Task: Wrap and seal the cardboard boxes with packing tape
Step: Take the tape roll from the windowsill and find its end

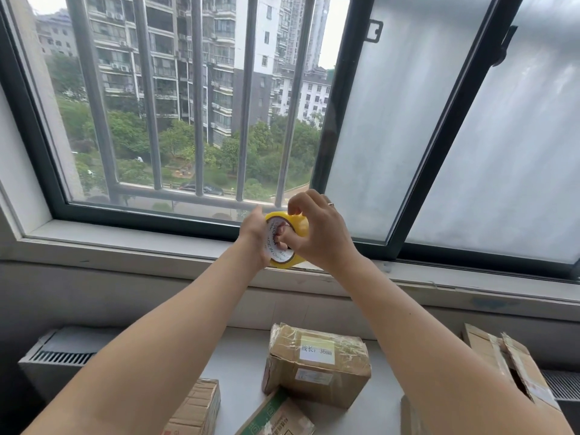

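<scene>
Both arms are raised in front of the window. A yellow roll of packing tape with a white printed core sits between my hands. My left hand grips the roll from its left side. My right hand holds the roll's right side, thumb inside the core and fingertips curled onto the top edge of the tape. Below, on the grey table, a cardboard box with white labels and old clear tape lies in the middle.
A smaller box lies at the lower left, a green-printed carton at the bottom centre, and an open-flapped box at the right. The window sill and barred window stand behind. Radiator grilles flank the table.
</scene>
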A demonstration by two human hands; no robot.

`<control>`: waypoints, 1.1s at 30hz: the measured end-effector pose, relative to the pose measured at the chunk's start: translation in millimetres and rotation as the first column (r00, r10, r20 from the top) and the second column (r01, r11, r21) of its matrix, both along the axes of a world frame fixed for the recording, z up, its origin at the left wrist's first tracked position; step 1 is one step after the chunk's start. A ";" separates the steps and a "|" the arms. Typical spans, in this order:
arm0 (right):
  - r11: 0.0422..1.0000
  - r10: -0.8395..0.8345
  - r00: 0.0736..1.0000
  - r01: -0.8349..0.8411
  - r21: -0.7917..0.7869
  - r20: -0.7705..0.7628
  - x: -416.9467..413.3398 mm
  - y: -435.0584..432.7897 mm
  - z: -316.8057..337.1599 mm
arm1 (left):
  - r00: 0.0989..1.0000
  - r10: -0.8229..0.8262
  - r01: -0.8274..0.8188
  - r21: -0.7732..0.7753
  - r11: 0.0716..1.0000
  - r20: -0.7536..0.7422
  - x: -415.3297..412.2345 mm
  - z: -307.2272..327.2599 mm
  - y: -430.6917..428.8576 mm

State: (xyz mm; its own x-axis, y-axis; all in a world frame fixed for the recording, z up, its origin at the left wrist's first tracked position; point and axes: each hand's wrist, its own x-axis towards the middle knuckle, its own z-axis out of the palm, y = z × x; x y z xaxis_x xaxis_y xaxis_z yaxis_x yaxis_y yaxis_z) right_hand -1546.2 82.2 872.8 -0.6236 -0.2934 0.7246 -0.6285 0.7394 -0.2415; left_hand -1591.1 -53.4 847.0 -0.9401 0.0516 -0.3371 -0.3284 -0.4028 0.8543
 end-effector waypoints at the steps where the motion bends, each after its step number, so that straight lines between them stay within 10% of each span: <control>1: 1.000 -0.005 1.000 0.004 -0.010 -0.017 0.8 -0.6 -0.6 | 1.000 -0.015 0.015 0.007 1.000 0.010 0.3 -0.7 1.9; 14: 0.996 0.088 0.995 -0.088 0.003 0.036 -0.2 -1.3 7.5 | 0.868 -0.262 0.051 -0.450 0.892 -0.422 9.5 19.8 0.3; 23: 0.995 0.092 0.995 -0.092 -0.028 0.026 0.8 -9.3 10.4 | 0.980 -0.068 0.051 -0.093 0.994 -0.185 8.3 13.4 -9.4; 33: 0.999 0.051 0.998 -0.052 -0.013 -0.040 0.6 -3.5 5.5 | 0.983 -0.127 0.118 -0.072 0.990 -0.130 11.1 7.4 -2.0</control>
